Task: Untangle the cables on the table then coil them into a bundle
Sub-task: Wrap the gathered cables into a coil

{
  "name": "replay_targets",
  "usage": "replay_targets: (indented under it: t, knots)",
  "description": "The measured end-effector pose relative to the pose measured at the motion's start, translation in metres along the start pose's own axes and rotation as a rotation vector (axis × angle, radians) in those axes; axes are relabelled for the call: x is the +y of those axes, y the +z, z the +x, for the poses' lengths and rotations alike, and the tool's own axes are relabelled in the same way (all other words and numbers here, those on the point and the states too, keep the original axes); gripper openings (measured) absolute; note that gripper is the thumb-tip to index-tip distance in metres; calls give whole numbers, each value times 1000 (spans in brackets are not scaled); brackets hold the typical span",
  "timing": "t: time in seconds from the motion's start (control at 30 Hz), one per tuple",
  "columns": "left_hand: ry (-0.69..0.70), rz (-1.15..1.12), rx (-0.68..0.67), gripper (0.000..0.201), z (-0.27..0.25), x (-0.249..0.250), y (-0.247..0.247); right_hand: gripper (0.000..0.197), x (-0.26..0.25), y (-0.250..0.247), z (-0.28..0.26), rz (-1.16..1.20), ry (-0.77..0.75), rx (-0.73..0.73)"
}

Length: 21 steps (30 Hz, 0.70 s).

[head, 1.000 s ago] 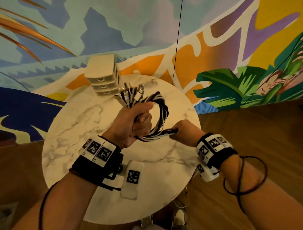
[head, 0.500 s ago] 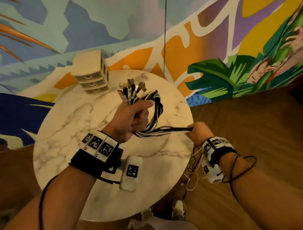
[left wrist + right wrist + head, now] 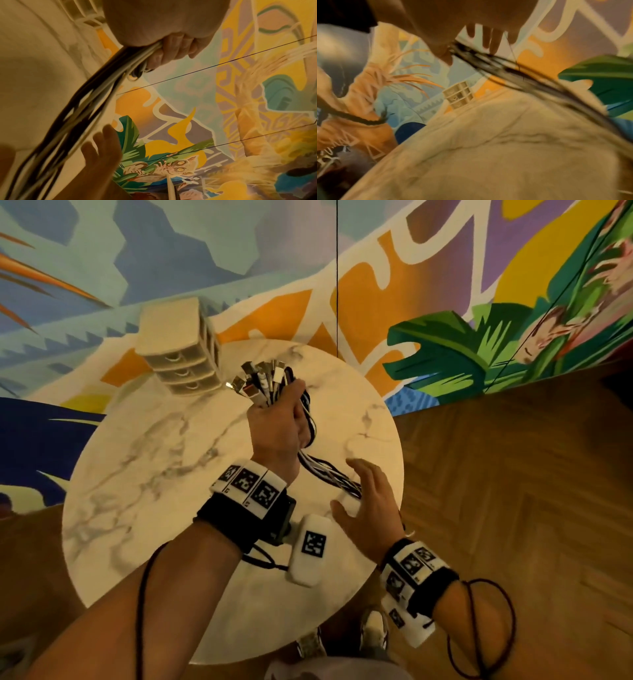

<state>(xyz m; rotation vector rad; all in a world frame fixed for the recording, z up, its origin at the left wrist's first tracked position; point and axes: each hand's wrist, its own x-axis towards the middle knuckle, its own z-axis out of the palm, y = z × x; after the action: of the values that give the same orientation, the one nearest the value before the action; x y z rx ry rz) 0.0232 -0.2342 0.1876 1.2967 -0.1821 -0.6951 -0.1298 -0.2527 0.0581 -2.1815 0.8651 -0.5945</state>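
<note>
Coiling in progress: left hand [image 3: 279, 426] stays clenched on the cables [image 3: 329, 477], plugs fanned above its fist. Right hand [image 3: 371, 508], which pinched the trailing run half a second ago, now hovers spread-fingered just below it, probably regrasping for another loop.

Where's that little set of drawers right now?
In the head view the small drawer unit stands at the far left edge of the round marble table, against the mural wall, just left of the cable plugs sticking up from the left hand.
</note>
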Motion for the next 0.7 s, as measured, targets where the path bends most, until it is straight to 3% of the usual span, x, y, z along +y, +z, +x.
replay_targets:
  t: [0.17, 0.2, 0.27, 0.3, 0.37, 0.4, 0.47, 0.53, 0.7]
  knots:
    - [-54, -149, 185, 42, 2, -4, 20, 42, -27, 44, 17, -4, 95, 172]
    - [-61, -169, 195, 44, 1, -3, 22, 37, -30, 43, 25, -9, 163, 166]
    - [-80, -192, 183, 45, 0, 1, 23, 26, -29, 40, 35, 16, 286, -2]
    - [-88, -200, 167, 45, 2, 5, 21, 22, -27, 36, 36, 85, 289, -72]
    - [-111, -220, 112, 44, 6, 11, 10, 18, -22, 22, 36, 253, 212, -79]
    - [-123, -227, 82, 44, 9, 13, 1, 21, -16, 16, 37, 195, 117, -75]
    - [-144, -234, 11, 44, 15, 14, -19, 29, -10, 0, 40, 15, 9, -206]
    - [-157, -253, -80, 44, 18, 14, -36, 36, -13, -14, 45, 73, 50, -387]
    - [-137, -206, -374, 53, 14, 26, -49, 49, -18, -29, 55, 693, 463, -853]
